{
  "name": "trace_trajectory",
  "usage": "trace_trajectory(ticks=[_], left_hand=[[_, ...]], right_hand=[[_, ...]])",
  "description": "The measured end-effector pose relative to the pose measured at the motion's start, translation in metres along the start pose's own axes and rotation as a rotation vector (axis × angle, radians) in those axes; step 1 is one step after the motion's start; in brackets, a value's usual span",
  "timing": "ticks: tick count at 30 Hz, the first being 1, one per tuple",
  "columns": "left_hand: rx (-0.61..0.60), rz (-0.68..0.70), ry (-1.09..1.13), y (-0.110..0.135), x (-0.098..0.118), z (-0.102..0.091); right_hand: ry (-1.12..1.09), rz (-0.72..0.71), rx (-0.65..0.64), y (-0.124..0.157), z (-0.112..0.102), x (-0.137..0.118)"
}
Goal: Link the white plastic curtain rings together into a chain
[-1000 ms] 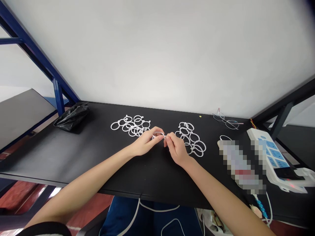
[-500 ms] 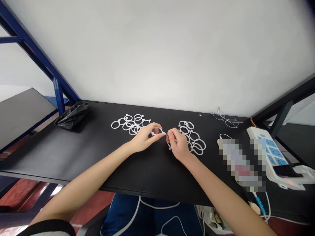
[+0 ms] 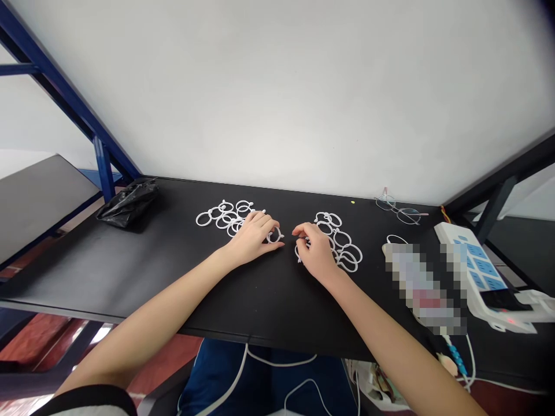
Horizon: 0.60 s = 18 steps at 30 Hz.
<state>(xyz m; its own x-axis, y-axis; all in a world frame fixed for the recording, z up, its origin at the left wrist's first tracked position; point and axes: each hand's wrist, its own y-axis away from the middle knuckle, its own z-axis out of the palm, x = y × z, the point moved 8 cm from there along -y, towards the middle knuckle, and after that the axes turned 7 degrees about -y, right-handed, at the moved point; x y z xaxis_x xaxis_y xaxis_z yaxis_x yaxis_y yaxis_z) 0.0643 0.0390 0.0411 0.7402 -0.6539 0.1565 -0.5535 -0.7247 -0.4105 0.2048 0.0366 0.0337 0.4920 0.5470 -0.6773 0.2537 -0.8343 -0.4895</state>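
Beside my left hand (image 3: 254,238) a white curtain-type ring with a small knob (image 3: 281,236) lies on the black tabletop, partly behind the fingers. That hand is open, thumb and fingers apart around the ring. A group of similar white rings (image 3: 203,225) spreads out behind and left of it, some overlapping. My right hand (image 3: 317,251) hovers at the left side of a second group of white rings (image 3: 361,254). Its thumb and curled forefinger are apart, with nothing visible between them. The hand hides part of that group.
A black plastic bag (image 3: 129,205) lies at the left on the black table (image 3: 182,260). Eyeglasses (image 3: 408,216) rest near the wall at the right. A blurred-out phone-like object (image 3: 422,289) and a white power strip (image 3: 455,248) with cables sit on the right.
My left hand has let go of the ring, which now lies on the table. My right thumb and forefinger have moved apart.
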Motion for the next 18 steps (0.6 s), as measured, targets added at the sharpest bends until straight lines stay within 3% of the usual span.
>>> trace_trajectory(ticks=[7,18], left_hand=[[-0.021,-0.039,-0.024,0.002,-0.006,0.007],[-0.044,-0.068,-0.037,0.004,-0.011,0.015]], right_hand=[[0.075,-0.01,-0.139,0.0,0.01,0.003],[0.068,-0.007,-0.154,-0.003,0.012,0.004]])
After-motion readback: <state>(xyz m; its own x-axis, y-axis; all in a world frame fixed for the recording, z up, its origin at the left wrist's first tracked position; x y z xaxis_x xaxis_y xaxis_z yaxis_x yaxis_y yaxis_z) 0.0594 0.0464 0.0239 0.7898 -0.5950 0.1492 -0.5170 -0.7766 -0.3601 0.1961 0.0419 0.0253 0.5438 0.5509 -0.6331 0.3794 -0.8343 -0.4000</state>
